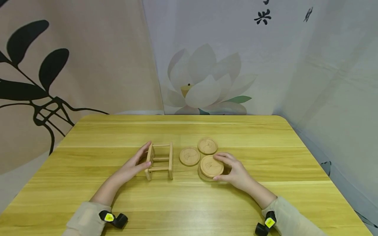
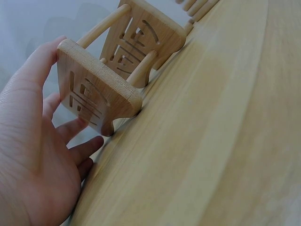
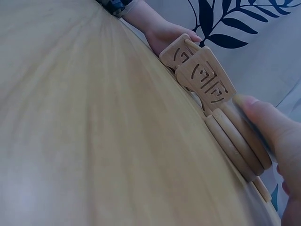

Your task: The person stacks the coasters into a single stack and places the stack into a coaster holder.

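Observation:
A small wooden coaster rack point(image 1: 170, 160), two end panels joined by rods, stands left of centre on the table. My left hand point(image 1: 131, 167) holds its left panel, thumb on the near edge and a finger at the far edge. In the left wrist view the cut-out pattern of the panel point(image 2: 89, 96) shows beside the fingers. My right hand point(image 1: 237, 173) pinches the top round wooden coaster point(image 1: 211, 166) of a short stack between thumb and fingers. Beneath it, lower coasters point(image 3: 230, 148) show edge-on in the right wrist view.
Two more engraved coasters lie flat on the wooden table point(image 1: 189, 203): one point(image 1: 189, 156) between rack and stack, the other point(image 1: 207, 146) behind the stack. A curtain with a printed lotus point(image 1: 206, 85) hangs behind the table's far edge.

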A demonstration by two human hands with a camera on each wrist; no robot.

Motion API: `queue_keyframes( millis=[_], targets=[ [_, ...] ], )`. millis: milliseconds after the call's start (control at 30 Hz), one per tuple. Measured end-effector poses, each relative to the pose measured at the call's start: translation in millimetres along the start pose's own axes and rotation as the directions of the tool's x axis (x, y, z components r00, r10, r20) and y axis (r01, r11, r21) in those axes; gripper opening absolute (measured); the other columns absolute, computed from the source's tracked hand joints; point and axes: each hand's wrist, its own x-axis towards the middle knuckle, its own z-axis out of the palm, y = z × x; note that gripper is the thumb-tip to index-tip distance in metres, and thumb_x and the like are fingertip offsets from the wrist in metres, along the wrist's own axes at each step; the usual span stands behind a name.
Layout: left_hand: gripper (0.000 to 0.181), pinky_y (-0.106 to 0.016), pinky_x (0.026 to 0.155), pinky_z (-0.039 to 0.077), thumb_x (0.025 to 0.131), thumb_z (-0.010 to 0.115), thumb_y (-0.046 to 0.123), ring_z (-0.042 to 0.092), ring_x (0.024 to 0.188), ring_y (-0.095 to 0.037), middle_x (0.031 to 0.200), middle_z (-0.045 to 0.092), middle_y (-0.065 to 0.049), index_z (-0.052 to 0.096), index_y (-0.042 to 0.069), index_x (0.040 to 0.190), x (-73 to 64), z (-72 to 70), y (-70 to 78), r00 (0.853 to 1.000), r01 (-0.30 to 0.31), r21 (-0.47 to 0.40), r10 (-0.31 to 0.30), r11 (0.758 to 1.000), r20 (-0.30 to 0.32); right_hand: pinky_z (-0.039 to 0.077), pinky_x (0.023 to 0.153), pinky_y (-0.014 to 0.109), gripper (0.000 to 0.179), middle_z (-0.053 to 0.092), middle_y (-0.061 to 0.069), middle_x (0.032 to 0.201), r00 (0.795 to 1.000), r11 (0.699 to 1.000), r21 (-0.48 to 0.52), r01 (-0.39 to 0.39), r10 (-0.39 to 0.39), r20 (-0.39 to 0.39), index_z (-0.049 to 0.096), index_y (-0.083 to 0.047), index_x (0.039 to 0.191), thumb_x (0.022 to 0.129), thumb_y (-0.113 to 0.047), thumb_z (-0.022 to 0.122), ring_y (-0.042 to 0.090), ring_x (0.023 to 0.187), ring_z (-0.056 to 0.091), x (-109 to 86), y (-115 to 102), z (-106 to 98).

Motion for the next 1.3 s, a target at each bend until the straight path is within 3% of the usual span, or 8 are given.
queue_keyframes(
  millis=[367, 600, 700, 1000, 1133, 1300],
  targets=[
    [0.068, -0.065, 0.093, 0.019, 0.093, 0.046, 0.009, 0.016, 0.128, -0.041, 0.146, 0.011, -0.016, 0.006, 0.026, 0.145, -4.9, 2.6, 25.8, 1.0, -0.01, -0.001, 0.01, 1.0, 0.018, 0.029, 0.099, 0.043, 0.076, 0.045, 0.0, 0.128, 1.0, 1.0, -0.027, -0.01, 0.011, 0.014, 0.052, -0.014, 0.127, 0.06, -0.037, 0.079, 0.02, 0.12, 0.038, 0.6, 0, 1],
    [0.067, -0.064, 0.094, 0.018, 0.094, 0.048, 0.015, 0.017, 0.129, -0.036, 0.147, 0.012, -0.008, 0.008, 0.037, 0.143, -1.5, -0.2, 5.1, 1.0, -0.008, 0.003, 0.008, 1.0, 0.005, 0.029, 0.098, 0.047, 0.073, 0.046, 0.013, 0.126, 1.0, 1.0, -0.015, -0.023, 0.024, 0.019, 0.052, 0.0, 0.124, 0.059, -0.016, 0.082, 0.03, 0.118, 0.04, 2.1, -27, -4],
    [0.067, -0.063, 0.094, 0.019, 0.094, 0.049, 0.017, 0.018, 0.129, -0.034, 0.147, 0.013, -0.006, 0.008, 0.038, 0.143, -0.4, -0.7, 0.0, 1.0, -0.014, 0.009, 0.014, 1.0, 0.01, 0.028, 0.098, 0.048, 0.074, 0.046, 0.014, 0.126, 0.999, 0.999, -0.022, -0.03, 0.03, 0.02, 0.052, 0.0, 0.124, 0.058, -0.016, 0.082, 0.031, 0.118, 0.039, 1.8, -26, -3],
    [0.068, -0.064, 0.093, 0.02, 0.093, 0.049, 0.02, 0.018, 0.129, -0.036, 0.147, 0.014, -0.009, 0.006, 0.034, 0.145, -1.5, -1.3, -0.1, 1.0, -0.021, 0.022, 0.021, 1.0, 0.011, 0.027, 0.099, 0.047, 0.08, 0.044, 0.001, 0.13, 1.0, 0.999, -0.03, -0.009, 0.01, 0.023, 0.05, -0.016, 0.128, 0.057, -0.039, 0.078, 0.023, 0.12, 0.038, 1.5, 3, 2],
    [0.068, -0.064, 0.094, 0.019, 0.093, 0.049, 0.02, 0.018, 0.129, -0.036, 0.147, 0.013, -0.009, 0.006, 0.035, 0.144, -1.4, -1.1, 0.5, 1.0, -0.019, 0.024, 0.019, 1.0, 0.009, 0.028, 0.098, 0.049, 0.078, 0.042, 0.004, 0.131, 1.0, 1.0, -0.015, -0.005, 0.006, 0.015, 0.048, -0.012, 0.13, 0.061, -0.032, 0.078, 0.026, 0.121, 0.037, 1.6, 2, 0],
    [0.068, -0.063, 0.094, 0.019, 0.094, 0.049, 0.019, 0.018, 0.129, -0.035, 0.147, 0.013, -0.007, 0.006, 0.032, 0.145, -1.1, -0.9, 0.4, 1.0, -0.01, 0.015, 0.01, 1.0, 0.008, 0.029, 0.095, 0.054, 0.072, 0.042, 0.013, 0.13, 1.0, 1.0, 0.007, -0.02, 0.02, -0.002, 0.046, -0.002, 0.129, 0.066, -0.017, 0.076, 0.033, 0.119, 0.037, 2.2, -18, -9]
  ],
)
